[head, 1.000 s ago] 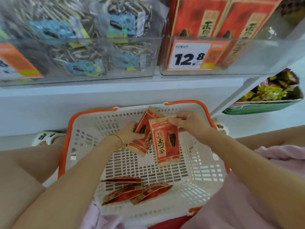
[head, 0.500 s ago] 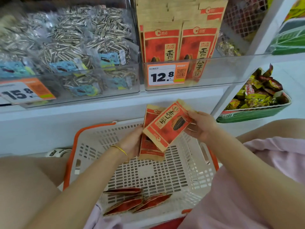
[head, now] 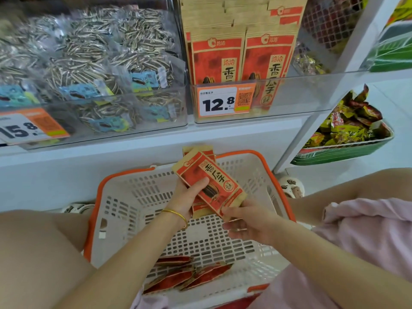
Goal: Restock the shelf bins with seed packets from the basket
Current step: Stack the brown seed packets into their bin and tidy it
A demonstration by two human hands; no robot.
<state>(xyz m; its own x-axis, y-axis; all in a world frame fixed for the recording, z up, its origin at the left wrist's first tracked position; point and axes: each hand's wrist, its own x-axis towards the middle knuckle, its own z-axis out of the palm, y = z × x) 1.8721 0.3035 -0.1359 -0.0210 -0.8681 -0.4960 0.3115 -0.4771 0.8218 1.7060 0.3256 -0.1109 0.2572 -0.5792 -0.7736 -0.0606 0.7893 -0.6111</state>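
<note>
Left hand (head: 189, 197): thumb and fingers wrapped round a small stack of red seed packets (head: 215, 182). Right hand (head: 247, 221): pinches the top packet's near end. I log both above the basket (head: 133, 197). Near basket floor: several loose packets (head: 189, 276), unshelved. Far shelf bin (head: 301, 101): part-filled, room at right. I judge restocking midway.

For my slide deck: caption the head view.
Left hand and right hand hold red seed packets over the basket, below the matching shelf bin.
</note>
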